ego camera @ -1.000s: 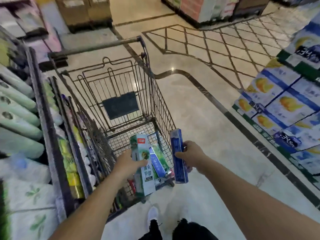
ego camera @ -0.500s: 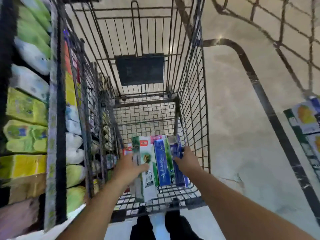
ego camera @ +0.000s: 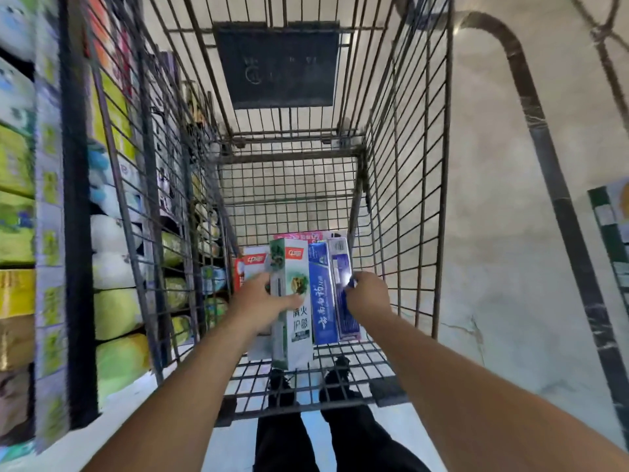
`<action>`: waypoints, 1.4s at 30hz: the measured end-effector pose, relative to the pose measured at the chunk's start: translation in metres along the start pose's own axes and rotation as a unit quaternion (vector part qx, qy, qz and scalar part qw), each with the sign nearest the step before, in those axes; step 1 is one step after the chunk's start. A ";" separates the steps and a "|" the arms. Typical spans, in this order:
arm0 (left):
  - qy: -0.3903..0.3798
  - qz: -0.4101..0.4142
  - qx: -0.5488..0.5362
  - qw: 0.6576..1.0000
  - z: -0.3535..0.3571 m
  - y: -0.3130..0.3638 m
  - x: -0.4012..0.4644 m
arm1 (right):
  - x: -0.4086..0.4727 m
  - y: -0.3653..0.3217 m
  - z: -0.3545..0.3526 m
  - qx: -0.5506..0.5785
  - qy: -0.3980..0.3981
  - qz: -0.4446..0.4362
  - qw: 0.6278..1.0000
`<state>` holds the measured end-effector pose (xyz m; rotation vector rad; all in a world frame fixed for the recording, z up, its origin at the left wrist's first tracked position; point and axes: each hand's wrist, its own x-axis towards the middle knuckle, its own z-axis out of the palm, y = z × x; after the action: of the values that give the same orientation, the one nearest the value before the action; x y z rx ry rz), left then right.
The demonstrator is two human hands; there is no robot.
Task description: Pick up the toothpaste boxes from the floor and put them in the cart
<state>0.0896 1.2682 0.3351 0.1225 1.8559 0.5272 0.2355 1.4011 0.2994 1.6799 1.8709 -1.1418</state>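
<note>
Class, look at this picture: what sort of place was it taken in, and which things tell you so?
Most likely a supermarket aisle: a wire shopping cart, shelves of packaged goods and toothpaste boxes.

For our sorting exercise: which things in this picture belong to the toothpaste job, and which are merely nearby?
Belongs to the job:
green-and-white toothpaste box, gripped by left hand
purple toothpaste box, gripped by right hand
blue toothpaste box
cart

Just nearby:
shelf goods
stacked cartons
</note>
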 end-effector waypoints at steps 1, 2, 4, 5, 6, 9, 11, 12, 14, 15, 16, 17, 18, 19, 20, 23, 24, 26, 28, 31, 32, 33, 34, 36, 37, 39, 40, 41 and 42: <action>0.001 -0.002 -0.001 1.000 0.002 0.000 0.003 | 0.000 0.001 -0.001 -0.002 -0.006 0.001 1.000; 0.004 -0.003 -0.005 1.000 0.003 0.002 0.004 | 0.000 0.003 -0.001 -0.001 -0.012 -0.001 1.000; 0.021 -0.003 -0.011 1.000 0.005 0.003 0.007 | 0.000 0.003 -0.001 0.005 -0.026 0.001 1.000; 0.031 0.003 -0.005 1.000 0.005 0.003 0.009 | -0.001 0.002 -0.002 0.007 -0.031 0.002 0.999; 0.040 0.017 0.019 0.999 0.006 0.003 0.010 | -0.001 0.002 -0.002 0.007 -0.032 0.003 0.999; 0.085 0.070 0.203 0.973 0.004 0.005 0.007 | -0.002 -0.001 -0.004 -0.005 -0.028 -0.004 1.000; 0.119 0.087 0.291 0.945 0.003 0.003 0.006 | -0.005 -0.004 -0.005 -0.006 -0.035 -0.009 0.999; 0.123 0.090 0.308 0.939 0.002 0.002 0.006 | -0.008 -0.006 -0.006 -0.004 -0.037 -0.009 0.999; 0.119 0.091 0.322 0.935 -0.001 0.000 0.003 | -0.016 -0.011 -0.011 -0.004 -0.034 -0.012 0.999; 0.116 0.090 0.323 0.935 -0.004 0.000 -0.001 | -0.022 -0.014 -0.015 -0.003 -0.028 -0.015 0.999; 0.115 0.090 0.323 0.935 -0.008 0.001 -0.007 | -0.029 -0.018 -0.020 -0.001 -0.021 -0.019 1.000; 0.113 0.091 0.326 0.934 -0.014 0.004 -0.013 | -0.038 -0.022 -0.027 -0.001 -0.018 -0.025 1.000; 0.108 0.094 0.331 0.933 -0.020 0.006 -0.021 | -0.048 -0.028 -0.035 -0.006 -0.016 -0.036 0.999; 0.101 0.096 0.331 0.933 -0.027 0.010 -0.029 | -0.059 -0.033 -0.043 -0.015 -0.015 -0.047 0.999; 0.089 0.095 0.322 0.938 -0.035 0.014 -0.038 | -0.072 -0.040 -0.053 -0.022 -0.013 -0.056 0.998; 0.036 0.099 0.282 0.954 -0.064 0.033 -0.076 | -0.116 -0.062 -0.088 -0.033 -0.005 -0.091 0.995; 0.022 0.106 0.280 0.954 -0.074 0.042 -0.090 | -0.131 -0.069 -0.100 -0.042 -0.001 -0.109 0.993; 0.009 0.121 0.297 0.947 -0.092 0.060 -0.118 | -0.159 -0.074 -0.120 -0.078 0.023 -0.149 0.986; 0.013 0.135 0.311 0.941 -0.107 0.075 -0.145 | -0.183 -0.075 -0.138 -0.119 0.053 -0.174 0.976; 0.029 0.160 0.328 0.931 -0.125 0.091 -0.186 | -0.211 -0.076 -0.160 -0.180 0.073 -0.202 0.960; 0.035 0.162 0.336 0.927 -0.131 0.093 -0.199 | -0.217 -0.079 -0.167 -0.205 0.079 -0.213 0.952; 0.045 0.168 0.347 0.922 -0.136 0.095 -0.213 | -0.223 -0.084 -0.173 -0.232 0.085 -0.227 0.942; 0.059 0.173 0.356 0.917 -0.141 0.096 -0.226 | -0.228 -0.089 -0.177 -0.257 0.092 -0.246 0.930; 0.094 0.190 0.356 0.910 -0.151 0.096 -0.251 | -0.237 -0.104 -0.183 -0.292 0.105 -0.287 0.906; 0.105 0.196 0.355 0.908 -0.154 0.094 -0.263 | -0.242 -0.110 -0.185 -0.303 0.108 -0.306 0.896; 0.111 0.195 0.359 0.906 -0.159 0.088 -0.284 | -0.253 -0.119 -0.186 -0.313 0.108 -0.338 0.881; 0.114 0.188 0.356 0.908 -0.158 0.083 -0.293 | -0.258 -0.120 -0.186 -0.318 0.108 -0.352 0.874; 0.121 0.185 0.348 0.911 -0.155 0.079 -0.302 | -0.264 -0.120 -0.187 -0.324 0.105 -0.365 0.866; 0.128 0.179 0.334 0.917 -0.152 0.074 -0.309 | -0.268 -0.118 -0.187 -0.330 0.101 -0.376 0.860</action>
<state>0.0452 1.1853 0.6748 0.9009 2.2210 0.1299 0.2253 1.3775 0.6461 0.7013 2.7448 -0.4047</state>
